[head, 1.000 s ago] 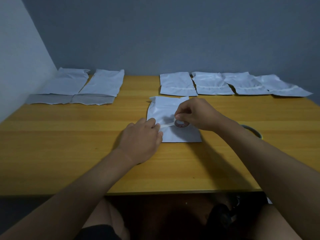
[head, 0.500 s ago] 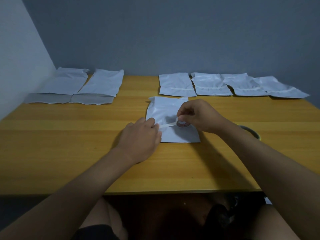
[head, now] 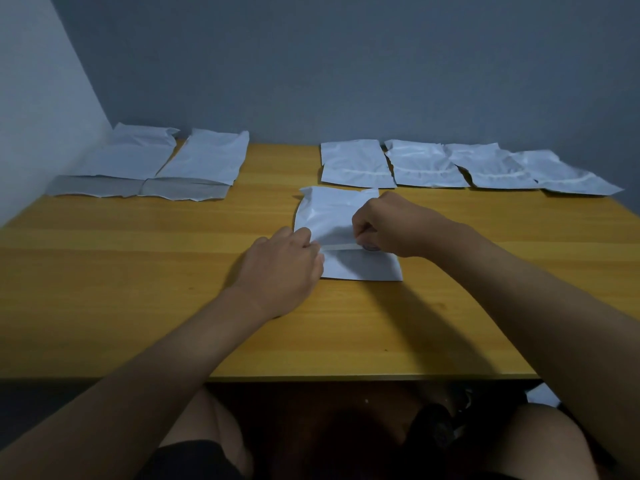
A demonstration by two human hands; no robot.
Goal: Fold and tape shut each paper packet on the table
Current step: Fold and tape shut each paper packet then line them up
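A white folded paper packet [head: 341, 233] is lying flat on the yellow wooden table [head: 138, 271], just above the centre of the frame, and it is being worked on between both hands. The left hand [head: 282, 268] is being laid on the packet's left edge, its fingertips [head: 313, 247] pressed down onto the end of a strip of pale tape [head: 341, 246] that is being stretched across the packet. The right hand [head: 391, 225] is curled over the packet's right side, and a small tape roll [head: 371, 247] is being pinched under its fingers, mostly hidden. In the upper right of the frame, four white packets with tape bands [head: 460, 168] are lying in a row along the table's far edge. In the upper left, two longer white packets [head: 166, 161] are lying side by side against the wall.
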